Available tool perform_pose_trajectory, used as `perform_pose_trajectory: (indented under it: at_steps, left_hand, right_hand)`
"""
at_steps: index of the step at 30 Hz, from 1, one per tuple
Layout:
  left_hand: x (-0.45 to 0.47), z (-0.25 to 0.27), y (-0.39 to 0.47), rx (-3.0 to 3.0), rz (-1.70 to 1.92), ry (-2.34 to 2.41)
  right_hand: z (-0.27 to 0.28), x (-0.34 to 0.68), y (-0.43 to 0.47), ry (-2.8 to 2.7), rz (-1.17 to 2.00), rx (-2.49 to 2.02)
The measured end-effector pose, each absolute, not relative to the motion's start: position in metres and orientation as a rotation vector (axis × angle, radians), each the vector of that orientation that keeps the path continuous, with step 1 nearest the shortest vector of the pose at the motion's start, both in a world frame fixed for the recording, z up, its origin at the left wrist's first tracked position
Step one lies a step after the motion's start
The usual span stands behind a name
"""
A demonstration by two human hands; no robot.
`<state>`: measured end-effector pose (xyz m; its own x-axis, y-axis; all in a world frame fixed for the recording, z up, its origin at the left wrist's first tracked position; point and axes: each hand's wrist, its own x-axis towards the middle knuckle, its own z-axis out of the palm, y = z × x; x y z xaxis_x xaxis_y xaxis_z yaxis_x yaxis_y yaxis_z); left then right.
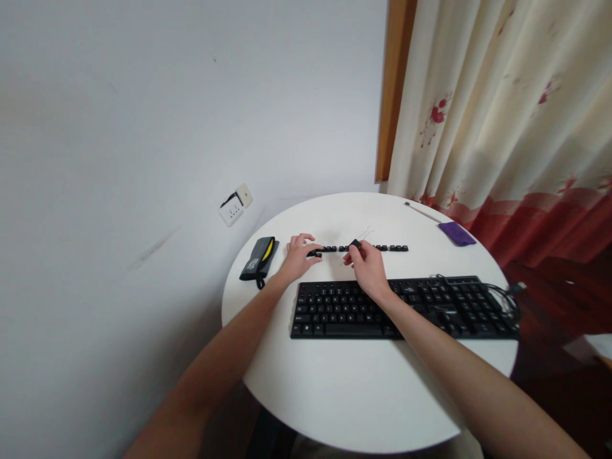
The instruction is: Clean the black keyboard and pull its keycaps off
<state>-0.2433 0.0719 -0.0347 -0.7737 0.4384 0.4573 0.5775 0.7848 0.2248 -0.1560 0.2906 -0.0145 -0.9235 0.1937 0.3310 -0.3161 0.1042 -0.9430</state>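
Observation:
My left hand (299, 256) rests on the table at the left end of a row of small black keycaps (329, 248). Its thumb and index finger close around a keycap (314, 254) there. Over the row, my right hand (367, 262) pinches a small black piece (354, 243) that looks like a keycap. Thin wires (367, 232) stick out beside these fingers; how they are held is hidden. Below both hands lies a black keyboard (344, 309), partly covered by my right forearm. Some keys in its upper part are out of sight behind my wrist.
A grey pouch (258, 258) with a yellow item inside lies at the round white table's (354, 382) left edge. To the far right are a thin brush (423, 211), a purple cloth (458, 233) and the coiled keyboard cable (507, 303). Wall and curtain (497, 127) border the table.

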Motion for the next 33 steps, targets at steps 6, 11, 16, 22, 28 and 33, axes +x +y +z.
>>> perform_pose_trajectory:
  at_steps: [6,11,16,22,28,33]
  left_hand:
    - [-0.250,-0.038,0.056,-0.682,-0.553,-2.574]
    - [-0.257,-0.040,0.044,-0.645,-0.665,-2.566]
    - [-0.259,-0.044,0.040,-0.443,-0.867,-2.639]
    - [-0.256,-0.044,0.045,-0.701,-0.917,-2.595]
    - [-0.262,-0.048,0.049,-0.723,-0.915,-2.580]
    - [-0.262,-0.048,0.049,-0.720,-1.006,-2.564]
  right_hand:
    - [-0.014,-0.156,0.290,-2.023,1.876,0.114]
    - [-0.014,-0.156,0.290,-2.021,1.888,0.115]
    - [-0.012,-0.155,0.290,-2.016,1.890,0.112]
    - [-0.014,-0.156,0.290,-2.021,1.893,0.119]
    - [-0.015,-0.156,0.291,-2.037,1.883,0.123]
    - [-0.013,-0.154,0.290,-2.045,1.871,0.119]
